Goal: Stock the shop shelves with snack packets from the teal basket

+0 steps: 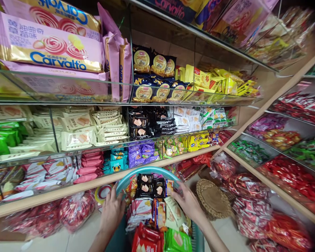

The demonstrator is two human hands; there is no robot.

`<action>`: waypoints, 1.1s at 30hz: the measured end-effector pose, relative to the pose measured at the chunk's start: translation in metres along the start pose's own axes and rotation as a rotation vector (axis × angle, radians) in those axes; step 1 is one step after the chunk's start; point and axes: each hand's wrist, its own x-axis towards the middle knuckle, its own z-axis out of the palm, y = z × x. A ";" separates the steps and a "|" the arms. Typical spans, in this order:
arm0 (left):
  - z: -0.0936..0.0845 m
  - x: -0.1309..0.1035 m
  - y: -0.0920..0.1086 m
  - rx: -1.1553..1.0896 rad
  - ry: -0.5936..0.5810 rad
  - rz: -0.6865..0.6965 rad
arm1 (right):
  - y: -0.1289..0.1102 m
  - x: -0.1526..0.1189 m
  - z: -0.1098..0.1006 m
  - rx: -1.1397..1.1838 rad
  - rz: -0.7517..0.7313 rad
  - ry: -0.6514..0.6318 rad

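A teal basket [136,170], packed with wrapped snacks, sits low in the near middle, below glass-fronted shelves [157,161]. The person's left hand [113,209] is at its left rim, the right hand [188,202] at its right rim, fingers slightly spread; whether either grip is closed on the rim cannot be told. Black packets [146,185] lie at the basket's far end, red [147,238] and green packets [177,240] nearest. A woven straw item [214,198] lies to the right.

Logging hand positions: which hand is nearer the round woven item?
Right: the right hand is at the basket rim toward the woven item; the left hand is at the opposite side.
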 end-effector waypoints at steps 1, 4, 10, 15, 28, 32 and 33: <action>-0.001 0.000 0.001 0.004 -0.004 0.000 | 0.004 -0.011 0.000 0.012 0.030 -0.001; -0.002 0.001 0.002 0.023 -0.005 0.008 | 0.008 -0.039 0.006 0.000 0.116 -0.033; 0.002 0.001 -0.001 0.034 0.032 0.044 | -0.011 -0.059 0.019 -0.088 0.192 -0.008; 0.005 0.002 -0.004 0.045 0.089 0.075 | -0.021 -0.067 0.030 -0.167 0.124 0.026; 0.000 0.002 -0.001 0.048 0.077 0.077 | 0.037 -0.025 -0.017 -0.526 -0.133 0.179; 0.000 0.002 -0.002 0.052 0.079 0.078 | 0.033 -0.030 -0.011 -0.588 -0.116 0.198; 0.000 0.002 -0.002 0.058 0.082 0.081 | 0.031 -0.031 -0.010 -0.602 -0.106 0.203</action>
